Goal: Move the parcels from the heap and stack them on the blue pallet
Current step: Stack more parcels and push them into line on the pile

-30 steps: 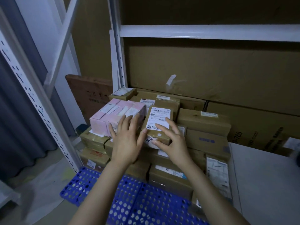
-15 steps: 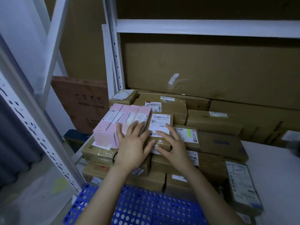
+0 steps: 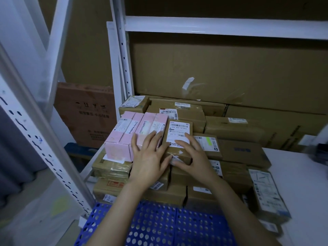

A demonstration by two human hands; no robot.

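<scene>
Resting left hand (image 3: 150, 157) flat and released, fingers straight, across a bundle of pale pink cardboard boxes (image 3: 134, 128), thumb reaching the near corner of a small brown cardboard parcel with a white barcode label (image 3: 177, 129). Laying right hand (image 3: 193, 160) on that parcel, fingers spread over the label, thumb along its near end, clasping nothing. Pressing the parcel down atop a stack of taped brown cardboard parcels (image 3: 230, 128), touching the pink bundle, at the far end of a perforated blue plastic pallet (image 3: 159, 224).
</scene>
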